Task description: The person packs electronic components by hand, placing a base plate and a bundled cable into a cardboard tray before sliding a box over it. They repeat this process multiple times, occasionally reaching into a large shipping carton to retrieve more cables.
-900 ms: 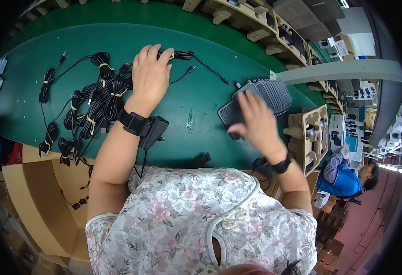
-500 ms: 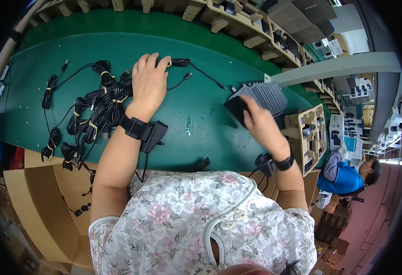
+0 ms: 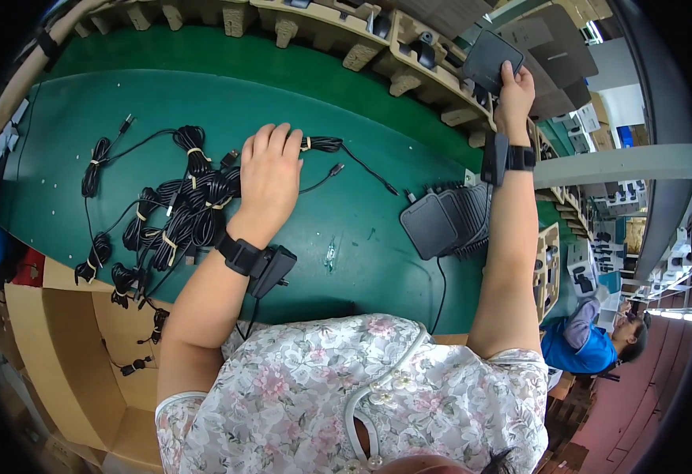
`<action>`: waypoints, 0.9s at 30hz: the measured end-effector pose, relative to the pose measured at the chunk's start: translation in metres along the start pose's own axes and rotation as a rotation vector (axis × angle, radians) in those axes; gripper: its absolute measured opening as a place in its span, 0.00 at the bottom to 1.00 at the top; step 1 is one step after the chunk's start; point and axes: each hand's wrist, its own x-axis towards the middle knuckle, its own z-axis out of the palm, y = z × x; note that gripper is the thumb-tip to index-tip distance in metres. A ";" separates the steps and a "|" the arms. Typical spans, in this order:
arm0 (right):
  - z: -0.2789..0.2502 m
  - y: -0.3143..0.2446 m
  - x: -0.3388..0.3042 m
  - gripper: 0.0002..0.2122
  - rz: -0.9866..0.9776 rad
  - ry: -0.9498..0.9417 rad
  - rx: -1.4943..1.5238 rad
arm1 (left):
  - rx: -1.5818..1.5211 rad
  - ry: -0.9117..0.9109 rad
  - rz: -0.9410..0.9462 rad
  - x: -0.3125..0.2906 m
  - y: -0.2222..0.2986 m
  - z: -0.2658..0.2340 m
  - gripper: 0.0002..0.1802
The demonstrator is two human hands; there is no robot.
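My left hand [image 3: 271, 178] lies palm down, fingers bent over a coiled black cable bundle [image 3: 324, 144] whose banded end sticks out to the right. Just left of it lies a tangled heap of black cable bundles [image 3: 196, 201] tied with light bands. My right hand [image 3: 515, 91] is stretched to the far right, gripping a flat, dark square device [image 3: 490, 62] by its near edge. That device is over the row of moulded trays. A row of similar flat devices [image 3: 433, 225] stands on the green table, left of my right forearm.
Moulded cardboard trays [image 3: 441, 75] with dark parts line the far edge. A grey metal bar [image 3: 622, 163] crosses at right. An open cardboard box [image 3: 54, 355] stands at lower left, with cables hanging into it. A person in blue [image 3: 587, 340] sits at far right.
My right hand has carried the flat device away from the row, up and right to the far trays. My left hand has stayed on the cable bundle. The view has shifted slightly.
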 end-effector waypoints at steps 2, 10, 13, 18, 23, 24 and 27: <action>0.013 0.013 0.013 0.15 0.002 0.069 -0.028 | 0.004 0.009 0.000 0.001 -0.001 -0.001 0.24; 0.026 0.053 0.009 0.15 -0.360 -0.042 -1.438 | 0.002 0.033 0.006 0.002 -0.001 -0.002 0.23; 0.026 0.041 0.002 0.13 -0.505 0.045 -1.486 | 0.005 0.048 0.009 0.003 0.000 -0.002 0.22; 0.043 -0.004 -0.037 0.11 -0.698 -0.046 -1.154 | 0.022 0.044 0.002 0.008 0.000 0.006 0.18; 0.076 -0.046 -0.162 0.12 -0.583 -0.859 -0.902 | -0.020 0.035 -0.015 0.004 -0.002 0.001 0.15; 0.073 -0.038 -0.177 0.12 -0.534 -0.963 -0.890 | -0.033 0.039 -0.010 0.006 -0.001 0.001 0.15; 0.066 -0.032 -0.183 0.09 -0.342 -0.924 -0.879 | -0.133 0.083 0.016 0.010 0.002 -0.001 0.14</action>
